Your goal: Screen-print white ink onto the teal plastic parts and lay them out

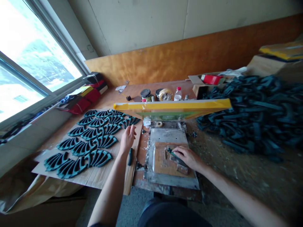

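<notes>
Head view, 12 o'clock taken as toward the wall. A dark green piece is seen on the wooden board, which is carried by a metal plate. It is touched by the fingers of the right hand; whether it is clamped or merely steadied cannot be told. Its long axis, partly covered, appears to run from 10 to 4 o'clock. The left hand is held well apart, fingers loosely curled, nothing seen in them, near fan-shaped parts; from there the piece lies between 3 and 4 o'clock. The right hand is clearly nearer. Dark parts are heaped at 2 o'clock.
</notes>
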